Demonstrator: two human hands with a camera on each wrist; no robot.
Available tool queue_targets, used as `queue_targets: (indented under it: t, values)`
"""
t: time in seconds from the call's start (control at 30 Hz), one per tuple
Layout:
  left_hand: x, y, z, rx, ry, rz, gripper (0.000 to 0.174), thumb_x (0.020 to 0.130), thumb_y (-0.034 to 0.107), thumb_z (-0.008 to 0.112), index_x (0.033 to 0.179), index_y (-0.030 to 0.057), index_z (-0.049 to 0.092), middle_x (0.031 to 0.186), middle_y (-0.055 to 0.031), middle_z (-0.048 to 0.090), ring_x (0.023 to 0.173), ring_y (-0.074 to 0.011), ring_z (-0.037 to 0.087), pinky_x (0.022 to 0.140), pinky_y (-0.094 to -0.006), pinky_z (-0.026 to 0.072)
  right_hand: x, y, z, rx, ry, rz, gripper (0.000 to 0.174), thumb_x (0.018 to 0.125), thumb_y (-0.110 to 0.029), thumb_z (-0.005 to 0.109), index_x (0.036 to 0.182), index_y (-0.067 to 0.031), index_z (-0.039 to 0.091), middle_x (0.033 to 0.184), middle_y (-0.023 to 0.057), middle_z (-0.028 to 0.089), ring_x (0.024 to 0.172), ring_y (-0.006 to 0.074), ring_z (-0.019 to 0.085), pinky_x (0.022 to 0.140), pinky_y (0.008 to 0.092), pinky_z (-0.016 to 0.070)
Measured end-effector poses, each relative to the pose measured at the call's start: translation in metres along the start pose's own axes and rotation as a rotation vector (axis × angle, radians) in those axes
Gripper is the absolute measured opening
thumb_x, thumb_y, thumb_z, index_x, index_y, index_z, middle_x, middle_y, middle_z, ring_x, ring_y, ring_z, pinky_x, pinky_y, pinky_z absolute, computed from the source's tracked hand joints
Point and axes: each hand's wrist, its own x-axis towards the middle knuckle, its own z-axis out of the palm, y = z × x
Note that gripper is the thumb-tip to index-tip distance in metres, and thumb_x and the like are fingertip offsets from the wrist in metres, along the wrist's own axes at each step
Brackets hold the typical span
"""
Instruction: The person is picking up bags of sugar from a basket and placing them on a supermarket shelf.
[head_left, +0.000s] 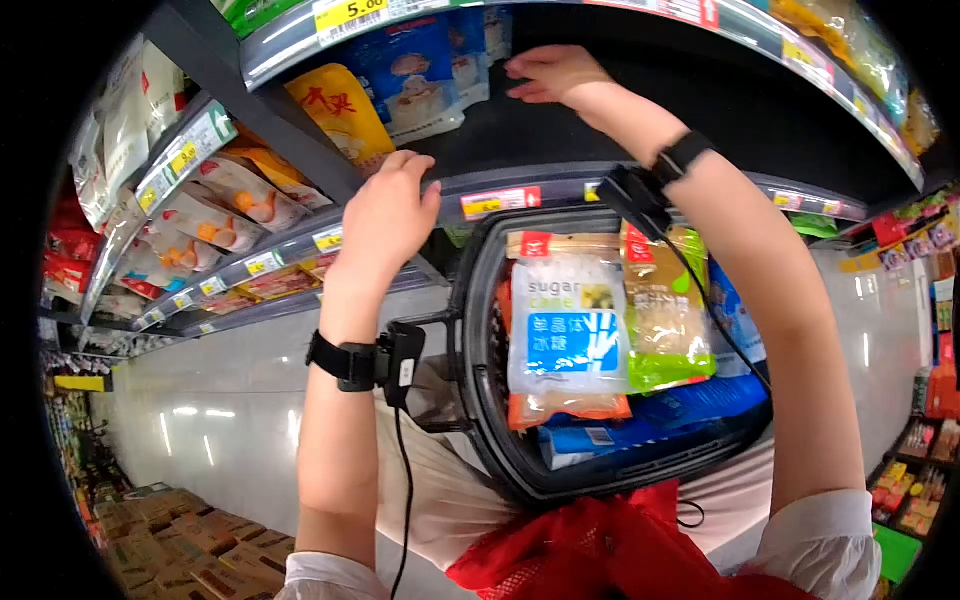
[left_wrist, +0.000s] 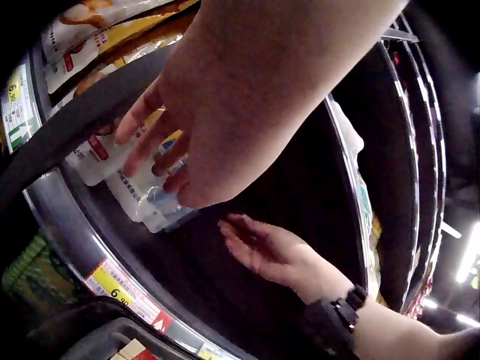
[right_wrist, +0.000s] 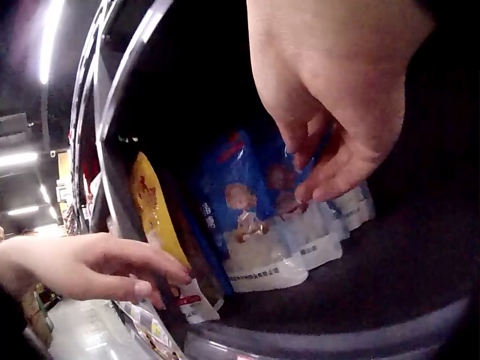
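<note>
The left hand (left_wrist: pixel 206 139) reaches its fingers in front of pale packets (left_wrist: pixel 142 199) on a dark shelf (left_wrist: pixel 202 266). Near it is the right hand (left_wrist: pixel 262 251), fingers loosely bent, black strap (left_wrist: pixel 334 319) at the wrist. A price label (left_wrist: pixel 120 292) lines the shelf's edge.

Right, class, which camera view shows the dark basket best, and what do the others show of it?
The head view: it shows the basket nearly whole, with packets visible inside. The left wrist view catches only part of its rim along the bottom; the right wrist view shows none of it.
</note>
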Motion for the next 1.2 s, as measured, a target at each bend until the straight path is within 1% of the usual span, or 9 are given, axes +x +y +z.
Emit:
queue_targets:
  t: [0.03,0.13,0.33,0.5,0.53,0.7,0.83,1.13,1.2]
  values:
    - [0.000,0.003,-0.001,-0.012,-0.023,-0.007,0.026,0.079,0.016,0.052,0.103,0.0054,0.054,0.105,-0.0135,0.054,0.083,-0.0315,0.056,0.073,-0.0376,0.0448,-0.026,-0.017,-0.017,-0.051,-0.047,0.070,0.029,0.086,-0.023,0.050,0.105,-0.0022,0.056,0.102,0.0113,0.059,0.088,0.0200,0.060,0.075,0.0257,0.0474]
    - [-0.005,0.014,0.005,0.009,-0.049,0.009,0.025,0.079,0.017,0.051,0.102,0.0060,0.055,0.099,-0.0132,0.057,0.084,-0.0312,0.056,0.072,-0.0384,0.0454,-0.093,-0.033,-0.071,-0.178,-0.046,0.130,0.037,0.087,-0.033,0.046,0.102,-0.0011,0.057,0.101,0.0094,0.059,0.089,0.0172,0.059,0.077,0.0247,0.0465]
    - [-0.018,0.067,0.016,-0.007,-0.234,0.153,0.024,0.079,0.018,0.049,0.100,0.0066,0.056,0.094,-0.0141,0.059,0.085,-0.0318,0.056,0.072,-0.0389,0.0460,-0.227,-0.004,-0.169,-0.440,0.343,0.387,0.033,0.086,-0.031,0.047,0.101,-0.0039,0.058,0.096,0.0069,0.059,0.090,0.0147,0.054,0.079,0.0283,0.0417]
    - [-0.042,0.088,0.039,-0.202,-0.604,0.469,0.028,0.077,0.014,0.052,0.102,0.0037,0.056,0.104,-0.0147,0.056,0.091,-0.0306,0.054,0.076,-0.0375,0.0448,-0.276,0.022,-0.177,-0.599,0.113,0.702,0.038,0.081,-0.032,0.053,0.098,0.0018,0.058,0.084,0.0081,0.060,0.074,0.0163,0.057,0.063,0.0289,0.0458]
    - [-0.046,0.090,0.043,-0.182,-0.666,0.466,0.028,0.076,0.013,0.052,0.102,0.0035,0.056,0.104,-0.0148,0.056,0.092,-0.0306,0.054,0.077,-0.0371,0.0445,-0.278,0.022,-0.168,-0.601,0.064,0.776,0.038,0.080,-0.032,0.055,0.093,0.0038,0.060,0.073,0.0082,0.060,0.065,0.0166,0.057,0.058,0.0296,0.0457]
    - [-0.056,0.096,0.044,-0.186,-0.725,0.391,0.028,0.076,0.012,0.052,0.102,0.0027,0.056,0.104,-0.0152,0.056,0.094,-0.0307,0.053,0.080,-0.0363,0.0434,-0.264,0.037,-0.147,-0.928,-0.354,0.884,0.040,0.076,-0.029,0.059,0.090,0.0085,0.052,0.076,0.0187,0.058,0.066,0.0234,0.060,0.052,0.0297,0.0472]
    - [-0.057,0.095,0.049,-0.197,-0.636,0.416,0.028,0.076,0.012,0.053,0.103,0.0038,0.056,0.104,-0.0152,0.056,0.093,-0.0316,0.053,0.080,-0.0370,0.0434,-0.264,0.104,-0.162,-1.088,-0.061,0.623,0.023,0.071,-0.014,0.058,0.076,0.0080,0.054,0.071,0.0209,0.059,0.055,0.0281,0.060,0.048,0.0345,0.0475]
    - [-0.057,0.097,0.042,-0.238,-0.637,0.367,0.029,0.078,0.012,0.052,0.105,0.0034,0.053,0.107,-0.0145,0.054,0.095,-0.0311,0.053,0.080,-0.0363,0.0433,-0.284,0.028,-0.183,-0.707,0.069,0.476,0.007,0.071,-0.004,0.054,0.072,0.0030,0.055,0.066,0.0157,0.057,0.056,0.0243,0.058,0.047,0.0330,0.0442]
    - [-0.056,0.101,0.042,-0.299,-0.620,0.374,0.029,0.079,0.012,0.052,0.107,0.0033,0.052,0.109,-0.0152,0.053,0.098,-0.0314,0.051,0.083,-0.0349,0.0418,-0.288,-0.002,-0.184,-0.490,0.225,0.373,0.006,0.075,-0.005,0.055,0.072,0.0006,0.055,0.061,0.0065,0.055,0.055,0.0128,0.053,0.047,0.0261,0.0399]
